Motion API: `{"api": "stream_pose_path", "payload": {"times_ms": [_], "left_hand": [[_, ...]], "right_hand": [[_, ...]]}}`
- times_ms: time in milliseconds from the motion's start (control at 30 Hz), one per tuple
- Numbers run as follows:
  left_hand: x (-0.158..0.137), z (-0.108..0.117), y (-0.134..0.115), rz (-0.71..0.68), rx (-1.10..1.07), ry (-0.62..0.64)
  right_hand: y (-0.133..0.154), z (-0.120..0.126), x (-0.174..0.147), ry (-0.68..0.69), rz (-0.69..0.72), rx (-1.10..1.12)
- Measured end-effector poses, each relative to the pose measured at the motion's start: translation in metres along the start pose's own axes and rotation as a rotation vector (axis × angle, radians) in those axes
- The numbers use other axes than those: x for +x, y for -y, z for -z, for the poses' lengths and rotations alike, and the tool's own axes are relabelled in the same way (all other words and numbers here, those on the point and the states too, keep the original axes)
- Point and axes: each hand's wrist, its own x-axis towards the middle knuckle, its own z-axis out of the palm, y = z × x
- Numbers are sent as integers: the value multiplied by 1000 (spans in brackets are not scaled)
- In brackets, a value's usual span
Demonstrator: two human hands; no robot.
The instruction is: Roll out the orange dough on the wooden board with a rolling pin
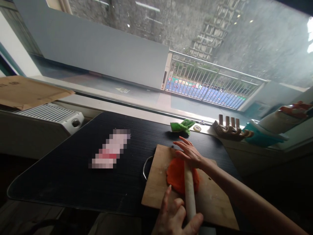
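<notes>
A pale rolling pin (189,187) lies across a flattened round of orange dough (175,176) on a wooden board (156,182). At the pin's near end is my left hand (174,212), index finger pointing forward, other fingers bent, and thumb against the pin. My right hand (192,155) reaches in from the right and rests its palm on the far end, with fingers stretched out and spread past the pin. It covers that end and part of the dough's far edge.
The board lies on a black table (73,169), with a metal handle (145,168) at its left. Farther back are a green cloth (183,126), a tape roll (197,128), a brown rack (228,129) and a teal container (261,135). A radiator (56,116) stands left; a pixelated item (112,148) lies on the table.
</notes>
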Motion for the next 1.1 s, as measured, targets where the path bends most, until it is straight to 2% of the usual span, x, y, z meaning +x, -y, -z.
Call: {"api": "stream_pose_path", "payload": {"times_ms": [67,133,267,333,500,600,700,767,833,967,1033,1100], "left_hand": [[-1,0,1,1,-13,19],[-3,4,4,9,-14,83],[-5,7,3,34,-15,140],[-1,0,-4,45,-10,86],[8,-18,-15,7,-6,-96],[6,-13,-10,-3,-16,-76],[3,-4,-4,15,-34,-3],[3,-4,-4,31,-39,3],[6,-9,-8,38,-39,-35],[12,-21,-15,23,-34,-94],[10,-18,-12,18,-30,-91],[5,-10,-6,13,-37,-43]], "right_hand": [[3,-3,4,-21,-20,3],[19,-8,21,-34,-3,6],[48,-13,49,-9,130,2],[44,-10,46,17,147,-6],[11,-1,17,59,42,-18],[21,-6,25,41,35,-14],[49,-13,44,26,112,11],[58,-14,49,31,166,22],[52,-12,47,53,164,17],[26,-7,33,68,66,-7],[28,-8,34,55,50,-11],[41,-12,40,37,82,-6]]}}
